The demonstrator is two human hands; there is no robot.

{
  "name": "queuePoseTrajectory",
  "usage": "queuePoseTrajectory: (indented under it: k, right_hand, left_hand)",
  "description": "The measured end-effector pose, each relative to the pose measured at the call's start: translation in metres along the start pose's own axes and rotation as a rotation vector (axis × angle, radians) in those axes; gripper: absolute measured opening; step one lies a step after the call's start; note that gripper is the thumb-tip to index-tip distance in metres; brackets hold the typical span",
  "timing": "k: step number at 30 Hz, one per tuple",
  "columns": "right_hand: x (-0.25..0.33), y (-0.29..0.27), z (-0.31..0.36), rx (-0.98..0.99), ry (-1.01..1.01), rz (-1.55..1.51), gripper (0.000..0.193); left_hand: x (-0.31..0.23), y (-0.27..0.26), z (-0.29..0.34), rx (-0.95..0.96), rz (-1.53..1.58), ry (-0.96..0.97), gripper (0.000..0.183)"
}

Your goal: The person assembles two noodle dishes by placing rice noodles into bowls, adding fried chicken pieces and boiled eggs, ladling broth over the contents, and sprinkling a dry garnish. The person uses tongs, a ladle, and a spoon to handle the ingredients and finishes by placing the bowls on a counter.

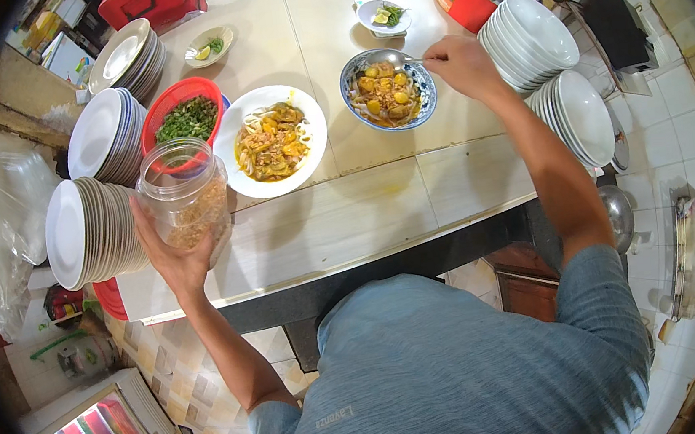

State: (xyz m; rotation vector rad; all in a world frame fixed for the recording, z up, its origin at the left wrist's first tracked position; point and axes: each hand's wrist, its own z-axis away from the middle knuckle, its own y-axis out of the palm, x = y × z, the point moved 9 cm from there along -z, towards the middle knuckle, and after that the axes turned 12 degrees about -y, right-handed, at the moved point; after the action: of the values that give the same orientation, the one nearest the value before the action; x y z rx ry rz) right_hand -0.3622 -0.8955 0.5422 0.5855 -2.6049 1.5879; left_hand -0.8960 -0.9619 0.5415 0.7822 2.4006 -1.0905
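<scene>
My left hand [172,257] is wrapped around a transparent wide-mouthed jar [190,191] that stands open at the table's left. Light brown crumbly bits fill its lower part. Between the fingers of my right hand [465,66] is the handle of a metal spoon [386,58], its bowl end over the far rim of a blue-patterned bowl [433,109]. Noodles with yellowish pieces and brown bits [385,94] lie in that bowl. A wide white plate [317,154] between my hands bears a similar noodle dish in orange sauce [272,144].
Chopped greens [186,119] fill a red basket [152,117] behind the jar. Stacked plates [91,231] line the left edge; stacked white bowls [528,37] line the right. Small dishes with lime and herbs [209,47] sit farther back. A red container [470,9] holds utensils.
</scene>
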Motion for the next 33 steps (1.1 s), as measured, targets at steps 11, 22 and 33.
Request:
queuePoseTrajectory:
  k: [11, 22, 33]
  right_hand:
    - [0.122, 0.012, -0.080, -0.258, -0.371, -0.102, 0.018]
    - [0.302, 0.193, -0.227, 0.251, -0.378, 0.035, 0.022]
    - [0.270, 0.197, -0.219, 0.230, -0.183, -0.431, 0.020]
  left_hand:
    - [0.052, -0.011, 0.010, -0.203, 0.167, -0.215, 0.133]
    - [0.066, 0.004, 0.001, -0.270, 0.150, -0.265, 0.138]
    - [0.076, 0.020, 0.001, -0.252, 0.179, -0.301, 0.138]
